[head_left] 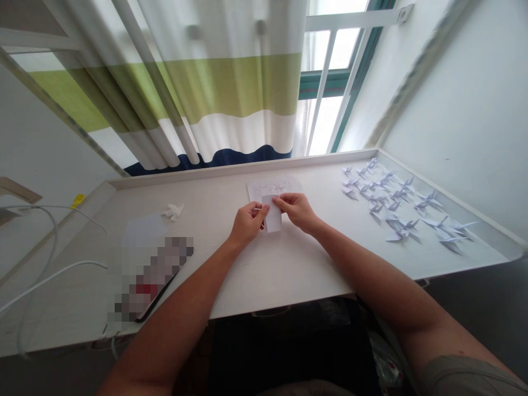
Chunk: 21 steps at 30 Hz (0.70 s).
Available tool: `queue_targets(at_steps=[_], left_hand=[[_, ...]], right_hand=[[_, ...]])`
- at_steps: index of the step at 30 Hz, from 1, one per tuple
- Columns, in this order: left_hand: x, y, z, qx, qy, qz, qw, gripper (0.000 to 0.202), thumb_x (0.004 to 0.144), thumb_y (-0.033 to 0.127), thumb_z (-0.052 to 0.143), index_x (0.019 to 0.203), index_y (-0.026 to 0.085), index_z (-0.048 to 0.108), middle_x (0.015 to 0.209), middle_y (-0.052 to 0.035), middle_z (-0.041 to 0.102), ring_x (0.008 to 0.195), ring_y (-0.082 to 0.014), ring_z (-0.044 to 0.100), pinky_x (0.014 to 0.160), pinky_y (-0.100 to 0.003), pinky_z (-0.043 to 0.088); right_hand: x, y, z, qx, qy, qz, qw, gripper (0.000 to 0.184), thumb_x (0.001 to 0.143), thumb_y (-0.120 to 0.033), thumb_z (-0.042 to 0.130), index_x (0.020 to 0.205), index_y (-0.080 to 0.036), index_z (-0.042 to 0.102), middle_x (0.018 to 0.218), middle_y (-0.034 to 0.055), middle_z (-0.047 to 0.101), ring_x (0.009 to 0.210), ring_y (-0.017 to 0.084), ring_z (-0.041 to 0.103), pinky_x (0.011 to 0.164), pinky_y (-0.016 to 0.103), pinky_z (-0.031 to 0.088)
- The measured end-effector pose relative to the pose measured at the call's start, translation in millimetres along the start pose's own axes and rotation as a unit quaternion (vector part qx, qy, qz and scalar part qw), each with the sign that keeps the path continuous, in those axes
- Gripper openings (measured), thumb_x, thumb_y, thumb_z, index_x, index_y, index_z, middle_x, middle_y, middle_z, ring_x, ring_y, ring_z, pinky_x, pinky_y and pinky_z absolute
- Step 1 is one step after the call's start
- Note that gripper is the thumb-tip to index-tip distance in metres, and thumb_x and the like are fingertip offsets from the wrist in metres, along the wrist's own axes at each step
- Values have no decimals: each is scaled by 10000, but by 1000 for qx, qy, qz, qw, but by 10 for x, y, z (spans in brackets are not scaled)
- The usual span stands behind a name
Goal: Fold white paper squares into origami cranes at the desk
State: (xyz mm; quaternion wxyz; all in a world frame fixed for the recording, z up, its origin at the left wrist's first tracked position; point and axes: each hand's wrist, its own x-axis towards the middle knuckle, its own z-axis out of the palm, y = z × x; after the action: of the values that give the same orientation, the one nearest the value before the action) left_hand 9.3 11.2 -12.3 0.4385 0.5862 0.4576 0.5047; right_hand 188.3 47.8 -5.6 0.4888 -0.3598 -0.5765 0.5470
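Observation:
My left hand (248, 221) and my right hand (297, 210) meet over the middle of the white desk (264, 264). Both pinch the top edge of a small folded white paper (273, 219), the left at its left corner, the right at its right corner. The paper hangs down between them just above the desk. Behind it a printed sheet (273, 188) lies flat on the desk.
Several folded paper cranes (398, 203) are spread over the desk's right side. A crumpled white paper scrap (173, 211) lies left of centre. A blurred flat object (144, 275) and white cables (45, 275) sit at the left. A striped curtain (206, 110) and a window are behind.

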Motion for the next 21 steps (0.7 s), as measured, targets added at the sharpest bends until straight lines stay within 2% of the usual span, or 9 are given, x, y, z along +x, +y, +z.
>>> queue_targets(at_steps=[5,14,21], left_hand=[[-12,22,26,-27,-12,-8,1000,483,778,625,857,781,179,670,660,-21,697,562,-143,615,548,-277,532],[3,-6,12,-42,-46,-24,998,518,779,664,850,785,167,708,655,-29,691,571,-162,640,567,-308,570],[7,44,-13,-41,-62,-41,996,529,803,673,832,812,156,720,671,-56,717,582,-205,710,568,-338,606]], right_hand=[[1,-29,21,5,38,-4,999,613,652,-756,873,705,-169,705,722,34,686,685,163,588,663,320,545],[1,3,43,-11,74,-8,997,616,618,-770,875,672,-183,694,700,45,679,675,174,587,626,317,532],[-26,-45,43,3,60,-7,998,576,716,-734,835,689,-173,706,697,40,673,684,173,605,659,333,572]])
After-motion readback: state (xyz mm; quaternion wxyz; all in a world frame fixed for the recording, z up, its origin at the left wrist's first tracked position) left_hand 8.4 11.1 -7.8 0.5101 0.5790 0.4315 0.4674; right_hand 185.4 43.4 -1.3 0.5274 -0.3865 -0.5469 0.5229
